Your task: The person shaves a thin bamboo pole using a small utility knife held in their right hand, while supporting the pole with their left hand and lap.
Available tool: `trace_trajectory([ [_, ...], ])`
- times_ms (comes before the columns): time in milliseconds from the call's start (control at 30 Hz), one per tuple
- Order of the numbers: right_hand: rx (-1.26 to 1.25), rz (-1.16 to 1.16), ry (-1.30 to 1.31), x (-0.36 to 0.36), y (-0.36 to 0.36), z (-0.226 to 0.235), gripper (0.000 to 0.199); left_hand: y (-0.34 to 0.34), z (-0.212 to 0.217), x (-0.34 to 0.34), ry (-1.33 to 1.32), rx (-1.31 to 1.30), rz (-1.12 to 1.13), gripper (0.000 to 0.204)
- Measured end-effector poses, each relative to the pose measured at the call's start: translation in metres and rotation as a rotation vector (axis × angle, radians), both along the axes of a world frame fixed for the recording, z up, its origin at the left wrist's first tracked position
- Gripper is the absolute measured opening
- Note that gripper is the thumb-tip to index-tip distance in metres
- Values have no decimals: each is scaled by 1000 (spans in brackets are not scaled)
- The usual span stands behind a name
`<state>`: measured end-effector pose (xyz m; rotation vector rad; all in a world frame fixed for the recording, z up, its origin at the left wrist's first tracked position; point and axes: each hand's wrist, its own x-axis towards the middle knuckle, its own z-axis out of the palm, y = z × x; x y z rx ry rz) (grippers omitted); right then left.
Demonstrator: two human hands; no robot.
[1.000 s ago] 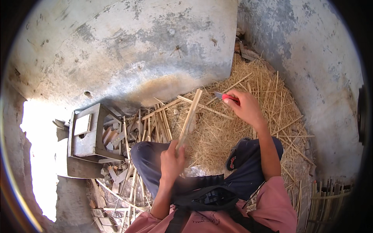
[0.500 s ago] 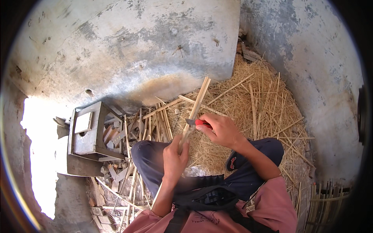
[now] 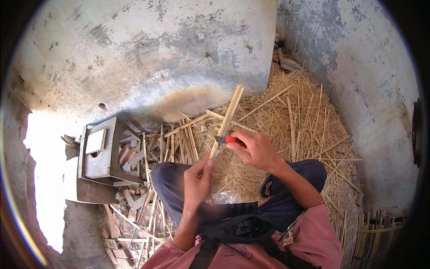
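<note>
My left hand is closed around the lower end of a pale bamboo strip, which slants up and away to the right. A lengthwise split seems to run along the strip's upper part. My right hand grips a knife with a red handle. Its short grey blade lies across the strip just above my left fingers. Beneath both hands are my crossed legs in dark trousers and a bed of fine shavings.
A wooden box-like stool lies tipped at the left, with rubble beside it. Split bamboo pieces are heaped near my left knee. Long strips rest on the shavings at right. Weathered walls enclose the space. A bundle of sticks stands at lower right.
My left hand has shifted slightly down and left along with its wrist, and the strip's far end sits a little higher. The knife stays across the strip at nearly the same place.
</note>
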<state>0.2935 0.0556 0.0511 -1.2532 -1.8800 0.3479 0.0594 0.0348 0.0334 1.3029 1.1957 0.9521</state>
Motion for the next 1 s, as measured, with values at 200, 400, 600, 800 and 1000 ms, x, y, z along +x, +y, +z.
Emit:
trace_trajectory([
  [200,21,-4,3,1,-2,2,27,1,8,-4,14,25,-27,33],
  [400,126,52,-6,-1,-1,1,25,2,9,-5,32,75,-7,34],
  [600,110,67,-121,-4,-7,4,24,5,12,-8,92,100,14,33],
  [800,138,95,-95,-11,-8,-2,24,6,7,-6,5,54,0,31],
  [1000,134,111,-114,-15,-10,-4,25,4,6,-5,26,40,-2,29],
])
